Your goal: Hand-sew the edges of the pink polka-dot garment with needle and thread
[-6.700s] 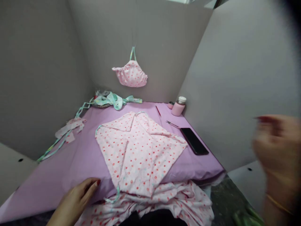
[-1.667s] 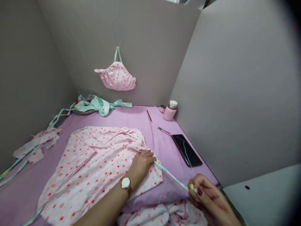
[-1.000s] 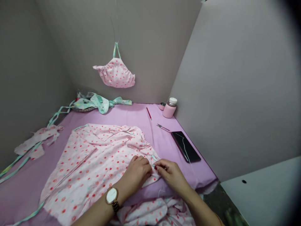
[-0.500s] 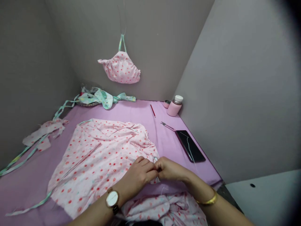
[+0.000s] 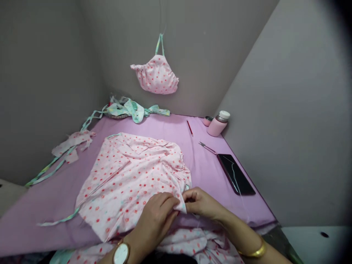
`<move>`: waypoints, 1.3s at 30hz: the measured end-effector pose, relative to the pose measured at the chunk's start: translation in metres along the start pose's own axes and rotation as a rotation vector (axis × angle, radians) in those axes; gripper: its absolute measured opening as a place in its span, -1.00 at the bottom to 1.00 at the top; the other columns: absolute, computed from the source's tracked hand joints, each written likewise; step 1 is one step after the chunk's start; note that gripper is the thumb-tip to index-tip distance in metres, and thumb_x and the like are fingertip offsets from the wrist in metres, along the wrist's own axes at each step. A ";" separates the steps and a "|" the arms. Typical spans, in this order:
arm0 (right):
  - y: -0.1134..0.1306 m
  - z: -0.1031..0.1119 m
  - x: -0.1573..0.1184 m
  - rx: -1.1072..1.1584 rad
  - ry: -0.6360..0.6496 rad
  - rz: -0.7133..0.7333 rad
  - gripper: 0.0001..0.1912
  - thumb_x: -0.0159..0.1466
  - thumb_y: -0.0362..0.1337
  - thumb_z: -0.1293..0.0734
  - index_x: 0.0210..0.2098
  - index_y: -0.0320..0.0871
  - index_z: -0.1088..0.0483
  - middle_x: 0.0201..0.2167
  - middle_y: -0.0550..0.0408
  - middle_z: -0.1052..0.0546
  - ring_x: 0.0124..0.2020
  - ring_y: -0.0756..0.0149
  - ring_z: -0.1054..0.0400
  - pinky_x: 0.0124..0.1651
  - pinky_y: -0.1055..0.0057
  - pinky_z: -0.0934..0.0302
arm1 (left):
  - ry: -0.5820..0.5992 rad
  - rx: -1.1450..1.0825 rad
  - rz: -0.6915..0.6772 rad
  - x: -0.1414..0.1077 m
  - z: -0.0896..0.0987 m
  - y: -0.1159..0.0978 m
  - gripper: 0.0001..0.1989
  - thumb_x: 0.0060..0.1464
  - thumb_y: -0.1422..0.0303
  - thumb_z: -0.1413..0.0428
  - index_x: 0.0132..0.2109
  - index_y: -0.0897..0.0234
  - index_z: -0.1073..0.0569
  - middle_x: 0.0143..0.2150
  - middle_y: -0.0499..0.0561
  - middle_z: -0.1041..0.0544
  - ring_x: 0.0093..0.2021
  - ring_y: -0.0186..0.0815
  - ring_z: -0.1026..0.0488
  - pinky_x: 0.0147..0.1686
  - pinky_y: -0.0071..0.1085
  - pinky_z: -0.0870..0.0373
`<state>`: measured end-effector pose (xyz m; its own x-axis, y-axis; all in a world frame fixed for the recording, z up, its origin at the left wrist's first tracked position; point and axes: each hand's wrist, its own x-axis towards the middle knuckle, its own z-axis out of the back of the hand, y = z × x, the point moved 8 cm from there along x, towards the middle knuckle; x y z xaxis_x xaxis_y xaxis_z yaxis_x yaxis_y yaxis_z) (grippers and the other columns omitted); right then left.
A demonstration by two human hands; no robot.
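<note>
A pale pink garment with red dots (image 5: 132, 179) lies spread on the table, its near right edge raised between my hands. My left hand (image 5: 158, 212), with a watch on its wrist, pinches that cloth edge between thumb and fingers. Close beside it, my right hand (image 5: 203, 204) is closed on the same edge, fingers curled; whether a needle is in it, I cannot make out. A thin white thread trails near my right forearm and over the black phone (image 5: 235, 178). More dotted cloth (image 5: 184, 240) bunches below the table edge in front of me.
Thread snips (image 5: 208, 148) lie by the phone, with a red pencil (image 5: 190, 128) further back. A pink bottle (image 5: 218, 125) stands at the right edge. Green patterned strips (image 5: 137, 110) lie at the back left. A dotted cloth pouch (image 5: 158, 77) hangs on the wall.
The view has swung left, so things appear further right. My hands have drawn slightly apart, and a corner of the dotted cloth now shows between them.
</note>
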<state>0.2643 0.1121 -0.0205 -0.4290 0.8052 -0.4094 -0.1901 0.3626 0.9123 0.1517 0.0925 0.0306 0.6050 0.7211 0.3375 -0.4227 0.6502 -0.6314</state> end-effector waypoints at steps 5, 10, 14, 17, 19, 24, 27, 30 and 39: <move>-0.001 -0.003 0.001 0.113 -0.037 -0.004 -0.68 0.01 -0.12 -0.42 -0.46 -0.30 -0.44 -0.67 0.25 -0.24 -0.67 0.61 0.03 -0.61 0.61 0.14 | -0.075 0.009 0.024 -0.009 0.012 -0.005 -0.78 0.13 0.45 -0.01 -0.05 0.26 -0.30 -0.23 0.06 -0.46 -0.24 -0.23 -0.39 -0.26 -0.29 -0.37; 0.012 -0.023 -0.004 0.002 0.183 0.116 -0.66 0.16 -0.08 -0.31 -0.36 -0.29 -0.44 -0.61 0.22 -0.22 -0.62 0.58 0.00 -0.56 0.60 0.09 | 0.014 0.231 0.097 0.000 -0.002 -0.011 -0.91 0.14 0.42 0.00 -0.32 0.27 -0.38 -0.42 0.02 -0.47 -0.43 -0.24 -0.42 -0.45 -0.35 -0.37; 0.013 -0.026 -0.007 -0.054 0.163 0.115 -0.71 0.23 -0.14 -0.25 -0.21 -0.23 -0.43 -0.48 0.16 -0.27 -0.55 0.54 -0.03 -0.51 0.60 0.03 | 0.041 0.238 0.214 0.003 -0.008 -0.004 -0.91 0.13 0.37 0.00 -0.29 0.27 -0.37 -0.39 0.02 -0.50 -0.42 -0.23 -0.45 -0.46 -0.38 -0.35; 0.012 -0.029 -0.008 -0.065 0.175 0.102 -0.70 0.26 -0.19 -0.22 -0.08 -0.20 -0.38 -0.45 0.16 -0.29 -0.56 0.56 0.01 -0.52 0.61 0.06 | 0.056 0.209 0.334 0.001 -0.005 0.009 -0.86 0.14 0.36 0.04 -0.31 0.28 -0.38 -0.41 0.03 -0.51 -0.44 -0.22 -0.45 -0.47 -0.37 -0.31; 0.013 -0.031 -0.008 -0.083 0.192 0.097 -0.68 0.26 -0.23 -0.21 -0.03 -0.18 -0.34 -0.44 0.16 -0.31 -0.56 0.55 0.00 -0.52 0.61 0.05 | 0.062 0.210 0.405 -0.001 -0.001 0.017 -0.84 0.13 0.38 0.05 -0.34 0.30 -0.39 -0.43 0.06 -0.51 -0.47 -0.20 -0.45 -0.50 -0.38 -0.26; 0.024 -0.038 -0.014 -0.264 0.261 0.157 -0.71 0.20 -0.37 -0.18 -0.09 -0.19 -0.37 -0.35 0.11 -0.41 -0.36 0.42 -0.22 -0.27 0.50 -0.15 | 0.070 0.146 0.413 -0.002 0.001 0.012 -0.79 0.10 0.47 0.09 -0.44 0.29 -0.37 -0.54 -0.01 -0.49 -0.55 -0.33 -0.40 -0.56 -0.47 -0.15; 0.029 -0.040 -0.019 -0.491 0.241 0.210 -0.70 0.14 -0.47 -0.14 -0.20 -0.20 -0.42 -0.32 0.09 -0.46 -0.25 0.33 -0.27 -0.12 0.41 -0.15 | 0.087 0.048 0.360 0.000 -0.006 -0.002 -0.80 0.08 0.47 0.07 -0.45 0.29 -0.39 -0.53 -0.02 -0.50 -0.54 -0.36 -0.39 -0.56 -0.48 -0.10; 0.031 -0.040 -0.021 -0.637 0.182 0.217 -0.66 0.09 -0.51 -0.11 -0.27 -0.20 -0.43 -0.32 0.06 -0.49 -0.24 0.30 -0.30 -0.12 0.40 -0.16 | 0.099 -0.006 0.326 0.002 -0.012 -0.010 -0.81 0.04 0.48 0.05 -0.45 0.30 -0.40 -0.54 -0.01 -0.50 -0.56 -0.35 -0.38 -0.57 -0.47 -0.06; 0.006 -0.040 -0.017 -0.754 0.111 0.130 -0.86 -0.07 -0.44 -0.20 -0.64 -0.28 -0.39 -0.60 0.11 -0.44 -0.49 0.31 -0.24 -0.42 0.48 -0.13 | 0.068 -0.009 0.180 0.008 -0.020 -0.037 -0.84 -0.01 0.53 0.04 -0.46 0.33 -0.39 -0.54 0.02 -0.49 -0.56 -0.33 -0.38 -0.57 -0.43 -0.05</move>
<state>0.2351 0.0824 -0.0079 -0.5675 0.7534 -0.3321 -0.6651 -0.1817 0.7243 0.1855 0.0698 0.0431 0.5643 0.8076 0.1711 -0.5226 0.5099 -0.6833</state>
